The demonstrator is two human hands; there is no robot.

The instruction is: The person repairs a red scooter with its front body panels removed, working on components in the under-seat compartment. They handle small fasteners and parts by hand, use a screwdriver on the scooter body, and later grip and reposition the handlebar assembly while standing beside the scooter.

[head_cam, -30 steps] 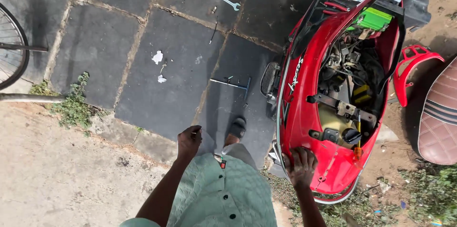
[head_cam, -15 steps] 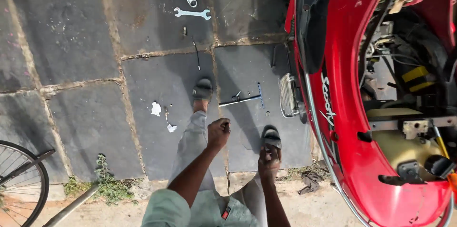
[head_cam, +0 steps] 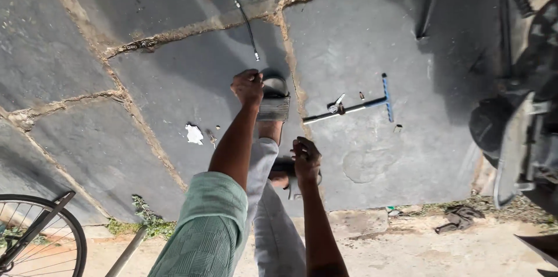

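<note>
My left hand [head_cam: 248, 86] is curled into a fist and holds nothing. It hangs over my forward foot in a grey sandal [head_cam: 274, 102]. My right hand [head_cam: 306, 159] has its fingers folded in and is also empty, above my other foot. A T-handle wrench [head_cam: 354, 105] with a blue crossbar lies on the stone slab to the right of my feet, with a few small metal parts [head_cam: 336, 104] beside its shaft. Both hands are apart from it.
A thin cable [head_cam: 247, 21] lies on the slabs ahead. A white scrap [head_cam: 194, 134] sits to the left of my feet. A bicycle wheel [head_cam: 35, 236] shows at the bottom left. Dark scooter parts [head_cam: 517, 131] fill the right edge, with a rag [head_cam: 459, 217] on the sandy strip.
The view has dropped closer to the ground and the red scooter body has slid out to the right. Both arms have swung forward over my feet, and the T-handle wrench looks nearer.
</note>
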